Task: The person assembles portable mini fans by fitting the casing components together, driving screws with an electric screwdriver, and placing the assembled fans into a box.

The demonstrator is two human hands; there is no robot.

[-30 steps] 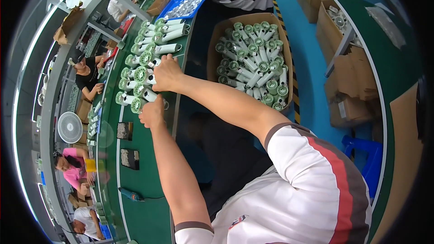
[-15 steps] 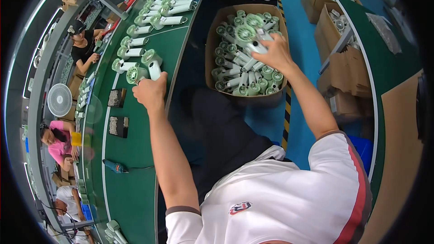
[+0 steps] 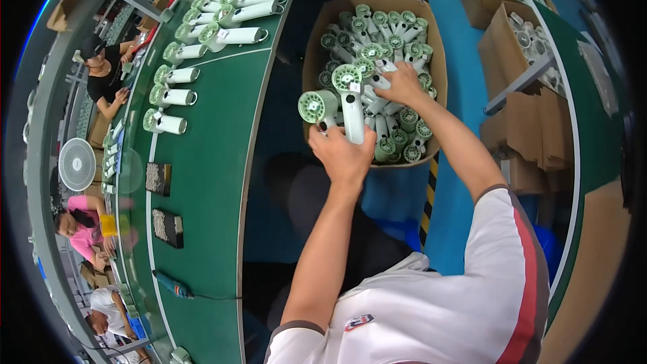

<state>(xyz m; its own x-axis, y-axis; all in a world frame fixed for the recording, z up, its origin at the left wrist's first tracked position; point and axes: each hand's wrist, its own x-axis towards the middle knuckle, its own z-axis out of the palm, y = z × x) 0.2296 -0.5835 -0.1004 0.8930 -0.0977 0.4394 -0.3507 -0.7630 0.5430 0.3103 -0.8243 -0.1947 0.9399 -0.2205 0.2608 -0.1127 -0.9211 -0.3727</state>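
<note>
We saw the fingers of the left hand (image 3: pixel 342 154) wrapped round the handle ends of two fan bodies, with no slack that we could make out. The upright fan body (image 3: pixel 352 118) ran away from those fingers, its white handle pointing back toward the wrist and its round green head farthest out. The leaning fan body (image 3: pixel 317 106) tipped off to the left, its head crossing the carton's left edge in our view.

To the right, the fingers of the right hand (image 3: pixel 404 86) were bent closely over a slanted fan body (image 3: pixel 380 81), whose long axis ran from the fingers toward a head on the left; we could not tell whether they gripped a second one too. This hand was farther in over the carton (image 3: pixel 439 61) and nearer its heap of fan bodies (image 3: pixel 408 119), while the left was by the near side.

Farther left, we found the worktop (image 3: pixel 209 229) carrying a row of fan bodies (image 3: pixel 239 36), handles pointing right, well apart from both hands.
</note>
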